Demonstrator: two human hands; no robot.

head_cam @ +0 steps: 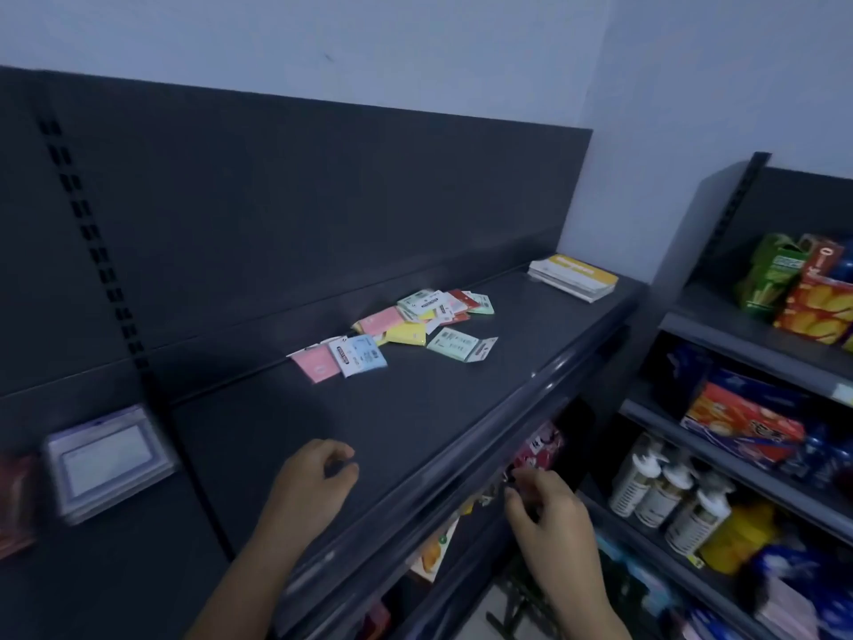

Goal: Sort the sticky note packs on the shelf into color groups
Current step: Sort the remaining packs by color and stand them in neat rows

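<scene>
1. Head view: your left hand hovers over the bare near part of the dark shelf, fingers loosely curled with nothing in them — thumb and forefinger close but not gripping anything.
2. Your right hand is lower, in front of the shelf's front lip, fingers bent inward; it looks empty, though motion blur makes the fingertips hard to read.
3. The sticky note packs lie in a loose, mixed scatter farther back on the same shelf, close to the back panel and well apart from both hands.
4. At the near-left end of the scatter a pink pack sits just beside a light blue pack, their edges overlapping.
5. A yellow pack lies mid-pile, with another pink one touching it behind.
6. A pale green pack lies slightly apart on the front side; more green, white and red packs overlap at the far end.
7. At the shelf's far right end rests a small stack of white-and-yellow booklets, apart from the packs.
8. Left of the shelf, a framed card packet lies blurred on the next shelf section.
9. To your right, a second shelving unit holds snack boxes and white pump bottles — all blurred.
</scene>
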